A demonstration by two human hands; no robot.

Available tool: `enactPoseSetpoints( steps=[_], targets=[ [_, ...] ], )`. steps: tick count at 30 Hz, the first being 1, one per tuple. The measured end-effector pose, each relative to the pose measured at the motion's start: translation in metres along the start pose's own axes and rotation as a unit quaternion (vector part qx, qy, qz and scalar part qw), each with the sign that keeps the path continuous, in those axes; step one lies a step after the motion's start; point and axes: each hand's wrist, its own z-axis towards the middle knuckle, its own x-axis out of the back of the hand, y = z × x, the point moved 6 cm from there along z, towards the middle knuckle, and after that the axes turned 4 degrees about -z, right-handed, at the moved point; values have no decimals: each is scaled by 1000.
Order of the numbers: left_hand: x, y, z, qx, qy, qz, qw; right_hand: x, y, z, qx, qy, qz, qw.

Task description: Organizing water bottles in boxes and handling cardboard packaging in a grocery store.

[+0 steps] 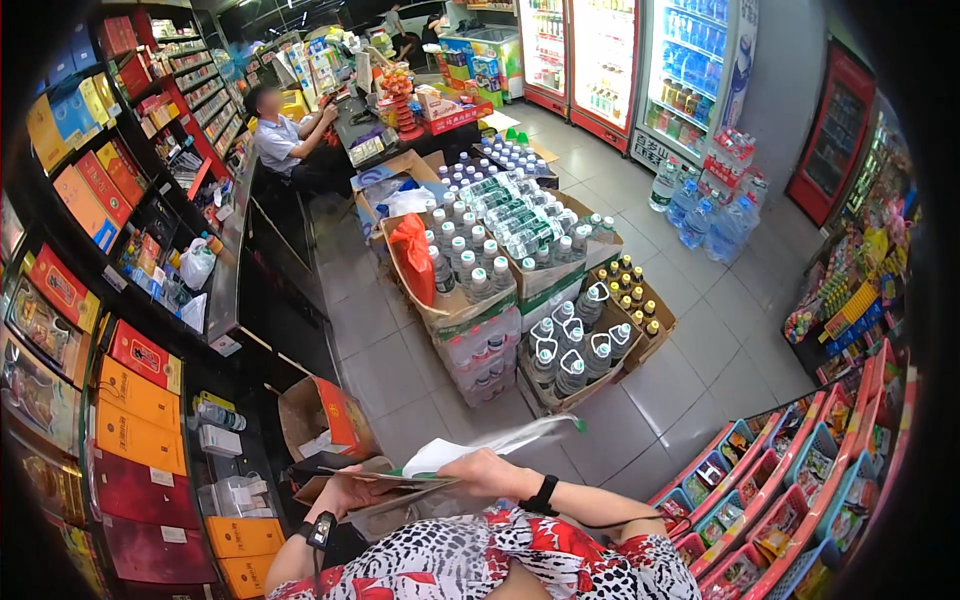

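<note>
My left hand (349, 491) grips the left end of a flat, thin piece of cardboard (420, 480) close to my body. On its right end lies my right hand (484, 472), its fingers on a white sheet (442, 455) that bends over the cardboard. A blurred, whitish strip of film or paper (529, 436) with a green tip reaches away from the right hand towards the floor beyond. Both wrists wear black bands. Beneath the hands are an open carton and a clear plastic container, partly hidden by the cardboard.
Ahead stand cartons of water bottles (480, 315), handled bottles (574, 367) and yellow-capped bottles (649, 300). An open carton (300, 412) is on the left beside shelves of gift boxes (139, 427). Snack baskets (780, 525) line the right. A person (285, 142) sits behind the counter (356, 120).
</note>
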Motion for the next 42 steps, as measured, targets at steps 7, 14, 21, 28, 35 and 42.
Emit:
enactPoseSetpoints(
  steps=[7,14,21,28,35,42],
  targets=[
    [5,-17,-32,122,-127,228,958,-12,-30,-53,-121,188,-18,974],
    [-6,-2,-38,135,-193,510,827,-28,-79,-139,-259,297,-28,919],
    [-64,55,-50,-192,-60,624,755,-64,-134,-221,-349,426,26,834],
    [-142,30,-10,-122,-206,839,489,-85,-200,-266,-399,525,41,751],
    [-128,-83,-12,230,-396,862,218,-101,-250,-264,-462,566,-16,683],
    [-178,-101,-11,258,-501,805,183,-72,-345,-207,-448,589,-239,629]
  ],
)
